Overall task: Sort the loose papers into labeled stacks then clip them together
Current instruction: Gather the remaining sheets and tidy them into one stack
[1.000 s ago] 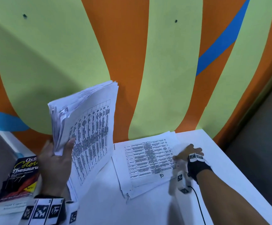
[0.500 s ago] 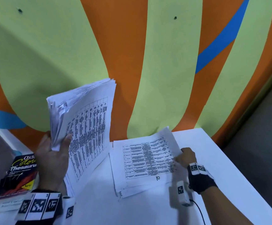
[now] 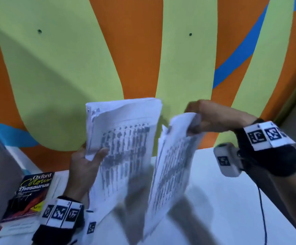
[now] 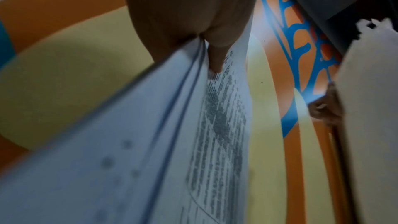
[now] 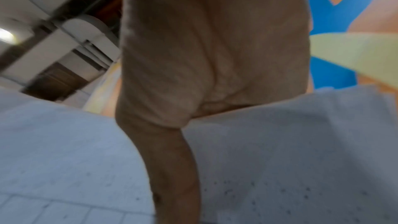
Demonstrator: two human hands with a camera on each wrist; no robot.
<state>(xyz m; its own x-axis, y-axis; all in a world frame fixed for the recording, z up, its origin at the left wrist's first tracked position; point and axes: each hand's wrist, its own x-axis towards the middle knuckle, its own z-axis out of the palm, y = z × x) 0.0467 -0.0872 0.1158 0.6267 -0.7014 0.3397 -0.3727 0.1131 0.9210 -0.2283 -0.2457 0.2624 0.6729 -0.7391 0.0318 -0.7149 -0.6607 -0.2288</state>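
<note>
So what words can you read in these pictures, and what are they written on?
"Oxford Colour Thesaurus": on the cover of the book on the table.
Printed tables on the left hand's paper stack: too blurred to read.
Print on the right hand's sheets: too blurred to read.
Wristband markers: patterns, not words.

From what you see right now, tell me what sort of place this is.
Probably a school or office workroom: a white table against a wall mural of orange, green and blue shapes, an Oxford thesaurus on it, and printed paper stacks held upright.
</note>
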